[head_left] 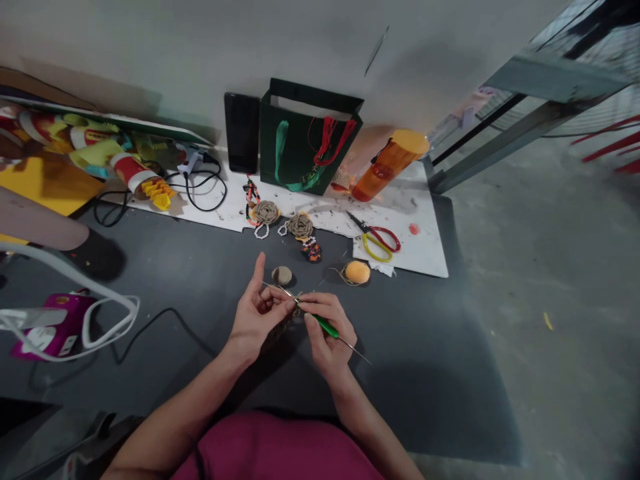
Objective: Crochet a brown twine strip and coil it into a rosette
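- Dark tabletop (425, 400) is met by a pale wall (195, 40).
- Green-handled hook (327, 325) is gripped by the right hand (343, 325), slanting far left to near right.
- Yarn piece (297, 311) is pinched by the left hand (257, 317), between both hands, at the hook's far end.

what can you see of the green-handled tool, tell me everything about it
The green-handled tool is slim, with a bright green grip that looks like plastic and a thin, metallic-looking rod jutting from its rear toward the lower right of the picture. It lies slanted in the right hand, whose fingers cover part of the grip. Its front end points toward the fingertips of the left hand; the tip's shape is too small to tell.
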Demonstrator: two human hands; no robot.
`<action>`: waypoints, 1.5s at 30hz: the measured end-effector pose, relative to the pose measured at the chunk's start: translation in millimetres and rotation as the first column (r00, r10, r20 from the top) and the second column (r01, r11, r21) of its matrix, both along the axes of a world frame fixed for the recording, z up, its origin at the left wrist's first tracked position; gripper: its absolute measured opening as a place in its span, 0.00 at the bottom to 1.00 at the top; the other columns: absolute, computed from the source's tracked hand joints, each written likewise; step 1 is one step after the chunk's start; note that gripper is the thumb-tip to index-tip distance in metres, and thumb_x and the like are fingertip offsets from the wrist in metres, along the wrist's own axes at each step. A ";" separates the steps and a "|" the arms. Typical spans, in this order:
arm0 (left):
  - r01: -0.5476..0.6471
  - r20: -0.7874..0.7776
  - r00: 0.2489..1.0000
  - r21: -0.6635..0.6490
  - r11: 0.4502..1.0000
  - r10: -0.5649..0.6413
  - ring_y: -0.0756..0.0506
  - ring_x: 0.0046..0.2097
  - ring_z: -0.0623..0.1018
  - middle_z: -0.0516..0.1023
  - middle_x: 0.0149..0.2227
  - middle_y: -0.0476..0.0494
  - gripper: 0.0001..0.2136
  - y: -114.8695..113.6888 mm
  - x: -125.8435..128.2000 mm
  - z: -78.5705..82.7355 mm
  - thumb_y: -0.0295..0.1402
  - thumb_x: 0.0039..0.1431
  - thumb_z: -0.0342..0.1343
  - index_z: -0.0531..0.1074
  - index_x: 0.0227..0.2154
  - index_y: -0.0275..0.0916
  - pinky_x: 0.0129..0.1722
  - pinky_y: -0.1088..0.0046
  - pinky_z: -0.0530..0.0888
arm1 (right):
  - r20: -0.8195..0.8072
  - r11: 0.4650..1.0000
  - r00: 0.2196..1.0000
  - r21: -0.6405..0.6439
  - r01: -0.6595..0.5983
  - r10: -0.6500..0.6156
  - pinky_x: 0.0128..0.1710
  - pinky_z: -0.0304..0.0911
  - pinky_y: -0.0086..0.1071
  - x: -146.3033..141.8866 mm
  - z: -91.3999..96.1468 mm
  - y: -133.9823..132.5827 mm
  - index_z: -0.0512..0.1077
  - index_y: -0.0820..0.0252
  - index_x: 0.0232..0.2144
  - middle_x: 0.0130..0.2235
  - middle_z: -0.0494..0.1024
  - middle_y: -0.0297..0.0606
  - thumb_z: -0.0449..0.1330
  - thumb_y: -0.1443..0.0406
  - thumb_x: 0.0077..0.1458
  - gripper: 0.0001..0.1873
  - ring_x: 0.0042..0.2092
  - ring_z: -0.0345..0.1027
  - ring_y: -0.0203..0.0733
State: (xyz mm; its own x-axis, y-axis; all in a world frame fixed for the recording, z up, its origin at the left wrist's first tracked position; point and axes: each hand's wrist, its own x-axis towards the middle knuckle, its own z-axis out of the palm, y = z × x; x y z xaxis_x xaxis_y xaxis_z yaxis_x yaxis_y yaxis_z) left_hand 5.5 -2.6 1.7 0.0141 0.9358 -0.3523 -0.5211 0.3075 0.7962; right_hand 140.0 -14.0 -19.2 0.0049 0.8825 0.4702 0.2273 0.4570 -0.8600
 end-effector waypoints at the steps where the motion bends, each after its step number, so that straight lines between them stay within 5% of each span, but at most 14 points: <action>1: -0.007 -0.002 1.000 0.004 1.000 0.007 0.55 0.29 0.73 0.76 0.25 0.55 0.52 -0.1 0.2 -0.2 0.28 0.44 0.68 0.41 0.67 0.40 0.33 0.81 0.70 | -0.021 1.000 1.000 -0.014 0.007 -0.008 0.41 0.69 0.39 -1.1 -1.0 -0.7 0.74 0.54 0.39 0.39 0.78 0.39 0.57 0.72 0.57 0.10 0.41 0.72 0.42; 8: -0.027 0.062 0.998 -0.027 0.999 0.029 0.55 0.30 0.74 0.76 0.26 0.56 0.51 0.4 0.2 -2.1 0.27 0.43 0.68 0.43 0.67 0.42 0.35 0.81 0.70 | -0.127 0.995 0.991 -0.094 0.036 -0.048 0.43 0.71 0.37 -7.1 -5.6 -2.3 0.69 0.55 0.44 0.40 0.77 0.39 0.57 0.71 0.57 0.12 0.43 0.72 0.41; 20: 0.069 0.184 0.982 -0.140 0.988 -0.043 0.55 0.28 0.74 0.76 0.25 0.56 0.51 3.5 -3.4 8.4 0.26 0.43 0.68 0.45 0.67 0.42 0.35 0.80 0.70 | -0.282 0.982 0.956 -0.188 0.026 -0.079 0.38 0.71 0.35 -8.1 -11.5 -1.0 0.76 0.54 0.36 0.35 0.80 0.36 0.59 0.71 0.56 0.09 0.39 0.74 0.39; 28: -0.053 0.103 0.993 -0.028 0.998 0.056 0.56 0.30 0.74 0.76 0.26 0.56 0.49 0.1 -0.1 -2.0 0.26 0.43 0.68 0.46 0.66 0.42 0.37 0.81 0.70 | -0.177 0.990 0.980 -0.127 0.068 -0.090 0.41 0.72 0.36 -9.7 -7.0 -2.5 0.74 0.55 0.40 0.38 0.79 0.38 0.57 0.72 0.57 0.11 0.41 0.74 0.40; 36: -0.006 0.156 0.988 -0.074 0.997 0.017 0.55 0.29 0.73 0.75 0.26 0.56 0.47 -0.5 0.7 1.5 0.27 0.44 0.68 0.48 0.66 0.43 0.35 0.80 0.69 | -0.177 0.987 0.971 -0.058 0.152 -0.160 0.39 0.72 0.39 -17.4 -6.3 -5.1 0.75 0.56 0.36 0.36 0.81 0.38 0.59 0.73 0.56 0.09 0.40 0.75 0.41; 45: 0.031 0.196 0.981 -0.113 0.993 -0.008 0.55 0.31 0.75 0.75 0.28 0.55 0.47 1.0 -1.7 1.9 0.25 0.45 0.67 0.48 0.66 0.44 0.38 0.79 0.70 | -0.256 0.964 0.949 -0.237 0.124 -0.185 0.39 0.72 0.37 -12.5 -16.9 -5.9 0.75 0.57 0.34 0.34 0.80 0.38 0.60 0.69 0.57 0.04 0.38 0.75 0.40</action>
State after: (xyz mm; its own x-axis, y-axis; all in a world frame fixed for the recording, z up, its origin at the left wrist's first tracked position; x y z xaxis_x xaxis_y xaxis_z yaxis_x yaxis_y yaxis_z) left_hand 3.8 -1.6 3.6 0.1110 0.8880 -0.4463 -0.6553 0.4030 0.6389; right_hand 127.6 -19.9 -36.1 0.2511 0.9402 0.2302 0.0222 0.2321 -0.9724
